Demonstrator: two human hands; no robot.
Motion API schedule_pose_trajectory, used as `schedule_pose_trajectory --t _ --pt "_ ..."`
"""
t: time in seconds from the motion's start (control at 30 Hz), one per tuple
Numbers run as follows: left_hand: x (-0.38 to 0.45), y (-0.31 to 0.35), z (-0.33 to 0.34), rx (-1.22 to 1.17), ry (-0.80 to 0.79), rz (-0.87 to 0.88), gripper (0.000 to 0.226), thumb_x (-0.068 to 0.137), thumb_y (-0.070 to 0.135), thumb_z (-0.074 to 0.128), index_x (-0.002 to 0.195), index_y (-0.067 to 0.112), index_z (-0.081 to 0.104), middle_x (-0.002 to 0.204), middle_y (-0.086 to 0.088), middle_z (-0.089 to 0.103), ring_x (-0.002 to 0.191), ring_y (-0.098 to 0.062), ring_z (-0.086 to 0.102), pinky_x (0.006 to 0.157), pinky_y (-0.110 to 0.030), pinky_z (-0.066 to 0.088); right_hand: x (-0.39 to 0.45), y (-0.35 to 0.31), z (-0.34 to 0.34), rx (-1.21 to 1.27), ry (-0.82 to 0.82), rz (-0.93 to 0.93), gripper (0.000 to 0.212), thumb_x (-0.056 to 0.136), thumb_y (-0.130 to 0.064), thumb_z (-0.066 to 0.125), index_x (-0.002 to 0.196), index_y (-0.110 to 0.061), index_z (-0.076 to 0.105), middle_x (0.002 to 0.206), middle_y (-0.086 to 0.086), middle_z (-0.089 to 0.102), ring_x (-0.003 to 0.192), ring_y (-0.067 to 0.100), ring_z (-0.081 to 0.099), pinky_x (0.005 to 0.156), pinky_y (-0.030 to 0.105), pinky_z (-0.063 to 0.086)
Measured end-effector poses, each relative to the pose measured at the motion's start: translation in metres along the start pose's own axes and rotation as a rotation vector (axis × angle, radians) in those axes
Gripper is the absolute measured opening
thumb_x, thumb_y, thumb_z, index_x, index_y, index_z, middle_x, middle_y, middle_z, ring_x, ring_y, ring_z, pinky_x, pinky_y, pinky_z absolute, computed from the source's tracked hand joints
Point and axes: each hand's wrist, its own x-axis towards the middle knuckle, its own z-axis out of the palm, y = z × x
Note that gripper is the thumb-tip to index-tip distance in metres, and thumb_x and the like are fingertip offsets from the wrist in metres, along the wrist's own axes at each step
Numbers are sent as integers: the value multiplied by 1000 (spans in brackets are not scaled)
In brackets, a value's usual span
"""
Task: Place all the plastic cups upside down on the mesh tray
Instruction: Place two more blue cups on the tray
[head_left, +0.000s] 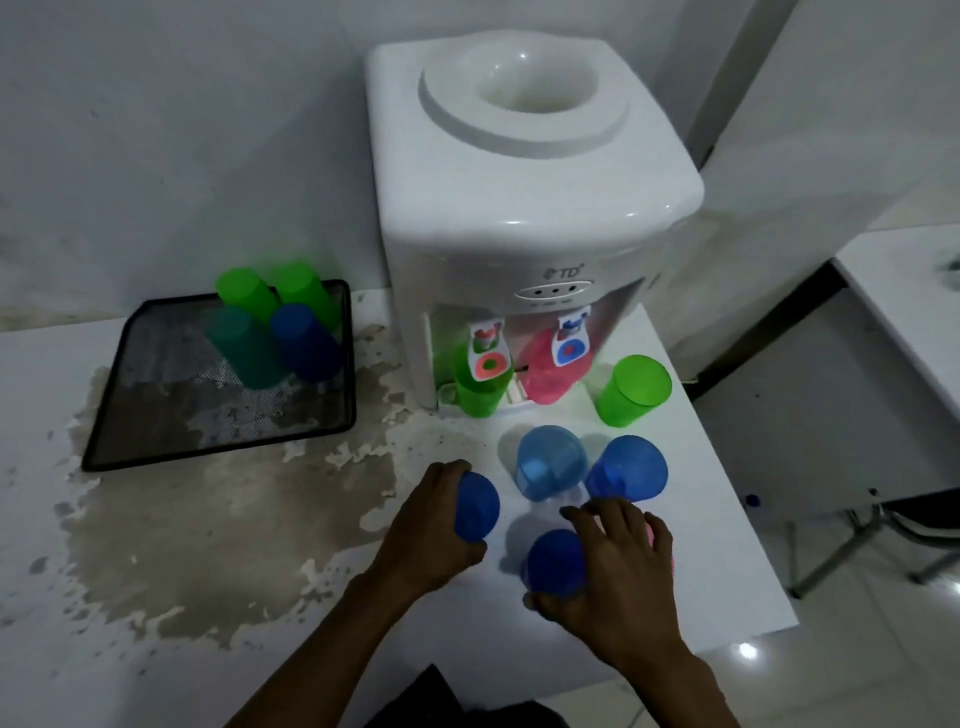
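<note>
A black mesh tray (156, 431) lies at the left with several cups upside down in its far right corner: two green (244, 291), one teal (241, 345), one blue (304, 340). My left hand (431, 535) grips a blue cup (478, 504). My right hand (618, 566) wraps around another blue cup (553, 564), with a pink cup (662, 545) mostly hidden behind it. Upright on the table stand a light blue cup (550, 462), a blue cup (628, 470) and a green cup (631, 389). A green cup (475, 389) and a pink cup (550, 374) sit under the dispenser taps.
A white water dispenser (519, 182) stands at the back of the white table (208, 597), which is stained and peeling near the tray. The table's right edge drops to the floor, where a second table and metal chair legs (852, 545) stand.
</note>
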Motion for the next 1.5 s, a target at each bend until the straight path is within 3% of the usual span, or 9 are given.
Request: schedule_pose_trajectory --t 0.17,0.33,0.4,0.5,0.7,1.0,1.23,1.33,1.5 --pt "-7 -7 -11 -184 173 -80 89 54 30 88 132 17 46 124 1 49 107 -13 48 85 -23 41 -1 3 4 -47 -157 -29 103 49 -73 69 139 -32 41 139 -1 47 135 26 36 109 58 11" --pt "-10 -19 -33 -496 308 -292 75 61 18 88 126 20 50 118 0 54 107 -19 54 85 -32 48 -1 -8 7 -9 -89 -47 93 38 -47 80 126 -28 56 115 2 60 109 30 58 100 61 30" --pt "-11 -24 -46 -714 352 -399 75 62 14 87 126 18 47 118 -5 52 105 -24 56 79 -42 57 3 -21 4 142 -55 -96 94 44 -41 80 132 -30 48 123 -2 53 111 26 56 102 49 37" --pt "-12 -32 -68 -993 438 -500 62 69 6 81 122 10 48 115 -10 55 92 -25 62 49 -28 56 15 -49 -9 539 -38 -115 93 50 -29 79 135 -32 39 126 -10 42 107 15 56 90 26 48" --pt "-9 -63 -109 -1257 593 -599 46 74 17 76 115 3 60 108 -10 66 90 -23 64 67 -36 54 59 -118 -19 938 17 -71 93 42 -18 85 124 -35 43 105 -19 59 95 -7 58 71 4 46" --pt "-5 -108 -165 -1513 464 -621 44 91 49 49 120 17 60 89 -11 71 71 -27 67 64 -41 57 130 -209 -5 1359 -57 172 49 66 -3 76 108 -18 56 108 4 60 101 23 60 76 35 53" --pt "7 -132 -203 -1462 337 -766 25 81 19 62 102 5 63 81 -17 65 64 -29 58 57 -33 50 163 -254 7 1716 -198 454 31 82 -15 68 107 -7 51 89 10 62 71 26 61 50 34 48" --pt "15 -145 -211 -1291 308 -790 40 75 17 69 110 3 57 92 -19 64 69 -30 61 54 -31 51 173 -264 9 1804 -181 575 21 79 -22 72 90 -9 60 88 9 66 76 29 63 69 45 52" --pt "33 -159 -217 -665 391 -670 65 65 24 84 110 13 38 98 -4 52 80 -16 56 66 -30 45 184 -268 16 2046 -437 681 52 78 -44 66 120 -13 57 92 9 65 76 25 66 75 40 54"
